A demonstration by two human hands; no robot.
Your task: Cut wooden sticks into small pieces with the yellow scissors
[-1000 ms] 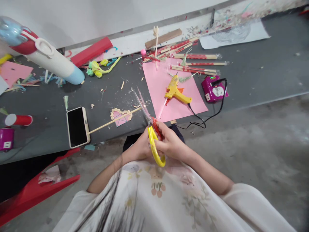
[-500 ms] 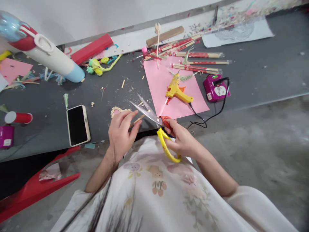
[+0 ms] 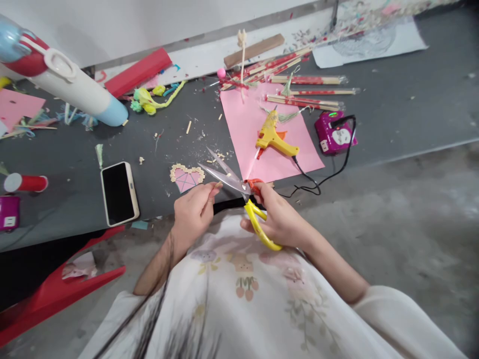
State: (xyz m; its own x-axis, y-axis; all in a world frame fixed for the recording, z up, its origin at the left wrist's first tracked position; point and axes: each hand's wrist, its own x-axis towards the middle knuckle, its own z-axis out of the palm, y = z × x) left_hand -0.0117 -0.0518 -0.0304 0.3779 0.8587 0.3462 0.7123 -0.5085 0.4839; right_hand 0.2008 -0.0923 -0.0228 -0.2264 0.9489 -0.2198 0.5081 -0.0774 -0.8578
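Note:
My right hand (image 3: 279, 219) grips the red and yellow handles of a pair of scissors (image 3: 239, 187). The blades are spread apart and point left over the table's front edge. My left hand (image 3: 194, 212) is closed in a pinch on a short piece of thin wooden stick (image 3: 216, 185), whose tip sits between the blades. A pink heart edged with small wooden bits (image 3: 186, 176) lies on the dark table (image 3: 75, 159) just beyond my left hand.
A phone (image 3: 117, 192) lies left of the heart. A yellow glue gun (image 3: 273, 139) rests on pink paper (image 3: 258, 124), its black cord running to a magenta socket box (image 3: 334, 136). Wrapped chopsticks (image 3: 307, 89), a large white bottle (image 3: 71, 85) and a red roll (image 3: 136, 72) lie further back. Concrete floor on the right.
One second ago both hands were together on the scissors and a long stick lay on the table. My left hand reached out, took a stick and now holds a short piece between the spread blades.

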